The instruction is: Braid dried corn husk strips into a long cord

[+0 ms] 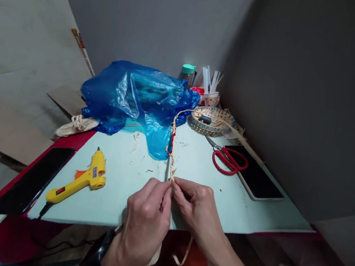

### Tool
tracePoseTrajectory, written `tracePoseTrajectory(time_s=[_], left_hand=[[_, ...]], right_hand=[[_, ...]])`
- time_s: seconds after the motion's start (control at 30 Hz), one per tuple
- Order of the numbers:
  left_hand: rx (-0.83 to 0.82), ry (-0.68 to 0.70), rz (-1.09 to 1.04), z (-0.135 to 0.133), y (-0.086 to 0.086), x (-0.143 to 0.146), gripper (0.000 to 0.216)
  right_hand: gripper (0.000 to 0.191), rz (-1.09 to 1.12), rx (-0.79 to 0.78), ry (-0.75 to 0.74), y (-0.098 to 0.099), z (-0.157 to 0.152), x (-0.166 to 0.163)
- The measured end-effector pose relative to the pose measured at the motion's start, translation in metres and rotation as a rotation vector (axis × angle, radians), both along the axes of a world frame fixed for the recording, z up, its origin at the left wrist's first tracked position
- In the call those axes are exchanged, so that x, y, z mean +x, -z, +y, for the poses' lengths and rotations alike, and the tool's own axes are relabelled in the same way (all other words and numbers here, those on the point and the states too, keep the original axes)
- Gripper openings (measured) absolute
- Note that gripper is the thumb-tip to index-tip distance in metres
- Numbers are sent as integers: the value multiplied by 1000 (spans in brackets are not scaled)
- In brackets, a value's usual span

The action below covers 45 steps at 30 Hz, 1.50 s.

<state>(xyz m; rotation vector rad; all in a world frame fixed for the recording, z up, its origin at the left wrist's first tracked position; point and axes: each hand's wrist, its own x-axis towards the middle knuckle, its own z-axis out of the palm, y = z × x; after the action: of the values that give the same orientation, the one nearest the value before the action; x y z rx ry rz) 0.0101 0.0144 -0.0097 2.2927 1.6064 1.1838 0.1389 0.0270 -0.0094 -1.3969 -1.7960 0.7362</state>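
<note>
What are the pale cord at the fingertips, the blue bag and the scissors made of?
Pale cord: probably raffia or similar plant fibre, matte, with loose frayed bits.
Blue bag: almost certainly thin plastic film, glossy and translucent, with crinkled highlights.
Scissors: handles look like smooth red plastic; blades are probably steel, being grey and metallic.

One head-worn view, facing forward and down across the table [118,173].
The camera looks from above, on the wearer's side of the table's near edge, close enough that the left hand [146,217] and right hand [201,207] at that edge appear large. Its wide view spans the tabletop's full breadth, dips to the space below the table's near edge, and reaches up the grey wall [147,22] behind the table and the darker wall [301,111] along its right side.
</note>
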Motion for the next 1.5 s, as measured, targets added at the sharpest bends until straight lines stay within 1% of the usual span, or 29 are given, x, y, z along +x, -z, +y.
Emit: tracePoseTrajectory(time_s=[0.07, 0.17, 0.27, 0.4, 0.47, 0.53, 0.63, 0.73, 0.83, 0.93, 1.03, 1.1, 1.17, 1.2, 1.27, 1.3, 1.33, 1.37, 1.4, 1.43, 1.47, 1.5], left_hand=[[59, 16, 24, -4, 6, 1, 18], [129, 59, 53, -8, 11, 2, 19], [203, 88, 83, -10, 13, 2, 26], [288, 118, 118, -11, 15, 0, 36], [302, 132, 144, -11, 16, -1, 40], [323, 137, 179, -11, 18, -3, 40], [377, 142, 249, -12, 20, -3, 35], [375, 160, 321, -16, 20, -1, 32], [369, 118, 419, -22, 18, 4, 32], [404, 89, 529, -30, 17, 10, 31], [413, 142, 552, -38, 13, 8, 25], [328, 254, 495, -40, 6, -3, 28], [137, 405, 344, -36, -8, -19, 32], [-12, 424, 223, -31, -16, -27, 33], [-353, 353, -46, -16, -31, -40, 26], [-520, 255, -197, -7, -37, -42, 24], [-667, 202, -361, 3, -41, -42, 24], [-770, 217, -541, 12, -42, -39, 24], [-863, 291, -706, 21, -41, -34, 27], [-965, 361, -824, 29, -39, -28, 33], [-1083, 435, -877, 36, -35, -21, 37], [-1144, 521, -916, 41, -31, -14, 37]], right_hand=[[34, 77, -72, -31, 1, 3, 3], [33, 153, -167, -86, 1, 9, 9], [31, 240, -252, -144, -4, 12, 13], [29, 423, -321, -206, -12, 13, 15], [30, 464, -333, -215, -13, 12, 16], [31, 440, -328, -212, -11, 12, 16], [35, 364, -302, -187, -6, 11, 15], [34, 335, -290, -158, -3, 9, 13], [32, 334, -291, -138, -2, 7, 11], [31, 325, -293, -108, -1, 4, 10], [32, 330, -292, -86, -1, 3, 10], [33, 347, -299, -88, -2, 3, 12], [33, 370, -315, -111, -4, 3, 15], [33, 382, -329, -129, -5, 3, 17], [33, 401, -351, -166, -8, 3, 21], [32, 411, -350, -185, -9, 3, 22], [32, 423, -340, -204, -10, 4, 23], [31, 437, -323, -224, -11, 4, 23], [30, 452, -302, -245, -11, 5, 22], [29, 466, -280, -265, -11, 5, 22], [30, 477, -259, -282, -11, 6, 22], [31, 482, -241, -298, -11, 6, 22]])
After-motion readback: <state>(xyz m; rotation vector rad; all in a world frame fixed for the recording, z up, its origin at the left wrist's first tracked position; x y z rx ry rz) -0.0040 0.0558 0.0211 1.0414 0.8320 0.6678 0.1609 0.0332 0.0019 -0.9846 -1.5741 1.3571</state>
